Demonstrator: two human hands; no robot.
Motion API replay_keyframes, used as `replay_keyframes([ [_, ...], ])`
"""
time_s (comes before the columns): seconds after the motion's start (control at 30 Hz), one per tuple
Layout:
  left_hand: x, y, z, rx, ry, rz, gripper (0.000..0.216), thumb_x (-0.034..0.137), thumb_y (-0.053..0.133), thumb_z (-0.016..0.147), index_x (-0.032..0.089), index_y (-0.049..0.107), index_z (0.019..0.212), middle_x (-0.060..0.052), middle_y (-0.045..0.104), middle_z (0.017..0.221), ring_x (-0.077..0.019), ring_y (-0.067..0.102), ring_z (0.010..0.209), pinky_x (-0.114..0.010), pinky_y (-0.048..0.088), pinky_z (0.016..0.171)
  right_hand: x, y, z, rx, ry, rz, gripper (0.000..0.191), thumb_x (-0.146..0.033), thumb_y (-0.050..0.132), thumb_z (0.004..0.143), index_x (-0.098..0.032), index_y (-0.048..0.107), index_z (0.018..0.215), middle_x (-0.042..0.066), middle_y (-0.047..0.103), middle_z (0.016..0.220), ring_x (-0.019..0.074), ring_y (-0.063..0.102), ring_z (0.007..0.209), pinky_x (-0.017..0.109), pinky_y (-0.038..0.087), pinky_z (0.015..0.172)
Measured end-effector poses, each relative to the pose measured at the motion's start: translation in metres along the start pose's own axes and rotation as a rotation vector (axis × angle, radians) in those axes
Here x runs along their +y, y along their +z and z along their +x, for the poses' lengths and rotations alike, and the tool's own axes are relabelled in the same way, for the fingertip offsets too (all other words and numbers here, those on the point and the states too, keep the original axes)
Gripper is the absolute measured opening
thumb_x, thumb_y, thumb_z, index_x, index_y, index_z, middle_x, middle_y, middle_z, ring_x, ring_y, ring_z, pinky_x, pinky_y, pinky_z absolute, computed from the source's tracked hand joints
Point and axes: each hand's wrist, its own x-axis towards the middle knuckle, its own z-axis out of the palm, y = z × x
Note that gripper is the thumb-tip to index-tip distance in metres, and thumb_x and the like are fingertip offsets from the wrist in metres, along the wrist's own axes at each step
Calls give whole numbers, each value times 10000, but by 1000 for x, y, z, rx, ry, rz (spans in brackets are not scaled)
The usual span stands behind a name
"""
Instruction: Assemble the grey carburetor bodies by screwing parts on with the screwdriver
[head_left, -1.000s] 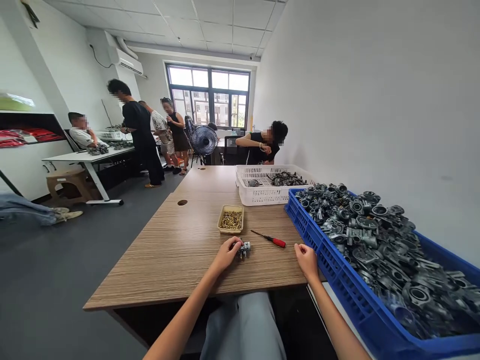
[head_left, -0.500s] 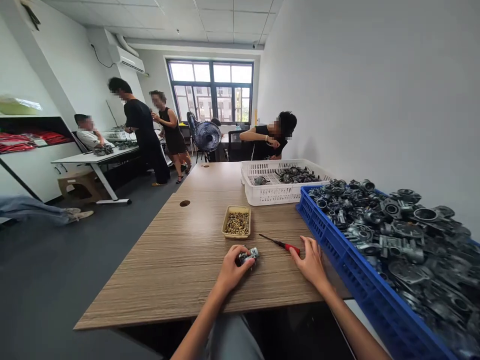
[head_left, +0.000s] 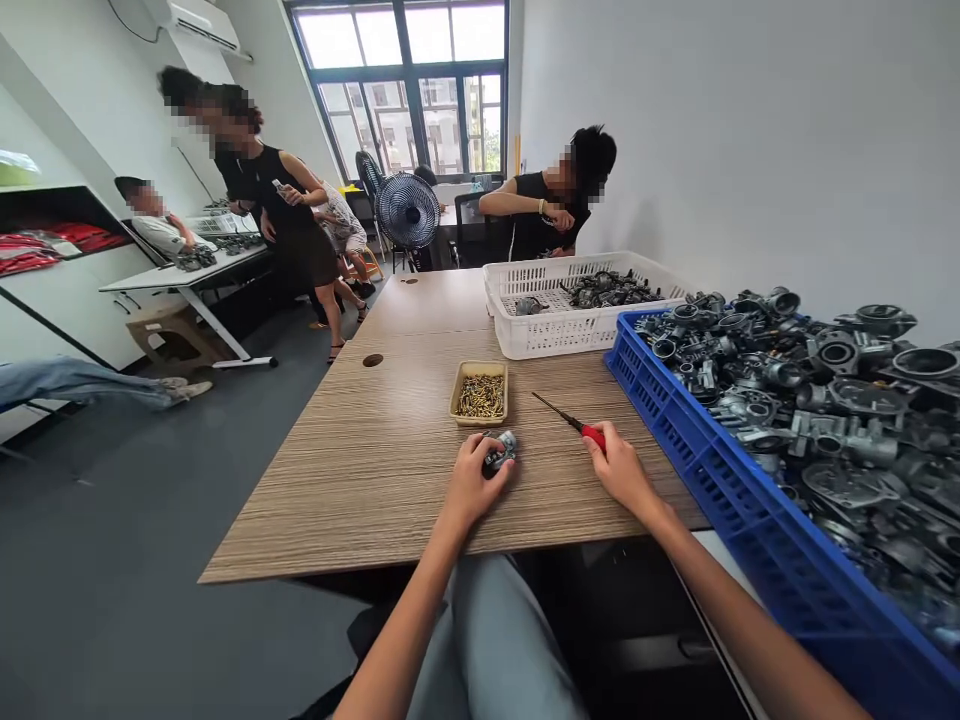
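Note:
My left hand (head_left: 480, 477) is closed around a small grey metal carburetor part (head_left: 501, 452), held low at the table top. The fingers cover much of the part. My right hand (head_left: 619, 468) has its fingers wrapped round the red handle of a screwdriver (head_left: 592, 435). The dark shaft points away to the left, close to the wood. Just beyond my left hand stands a small yellowish tray (head_left: 454, 412) filled with small brass pieces (head_left: 481, 396).
To the right, a blue crate (head_left: 652, 425) is heaped with metal castings (head_left: 832, 390). Behind it sits a white basket (head_left: 547, 338) with more castings. A person (head_left: 551, 205) sits at the wooden table's (head_left: 360, 470) far end. Other people stand and sit at the left.
My right hand has closed round the screwdriver handle, which it only touched before. The left hand keeps its hold. The view has tilted down, and the standing people have moved.

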Motion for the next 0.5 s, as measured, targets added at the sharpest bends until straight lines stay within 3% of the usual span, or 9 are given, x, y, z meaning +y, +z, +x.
replay_keyframes([
  [0.13,0,0,-1,12,22,-2,147,238,643,983,247,725,1104,-92,673,1196,-269,653,1184,-440,524,1101,-42,-46,1,-89,-136,145,318,-481,475,1118,-238,660,1203,70,798,1052,252,745,931,343,522,828],
  [0.3,-1,0,-1,16,14,-18,146,263,641,999,240,733,1110,-91,676,1175,-261,659,1162,-433,524,1088,-91,-101,-13,-176,-267,168,280,-396,558,1092,-278,730,1279,58,804,1219,260,757,1102,358,561,945],
  [0.5,1,-1,-2,33,8,-15,154,284,644,1010,241,742,1120,-89,681,1168,-253,667,1152,-418,530,1070,-106,-104,-25,-195,-306,103,301,-342,574,1070,-287,763,1299,67,808,1129,249,759,974,355,588,881],
])
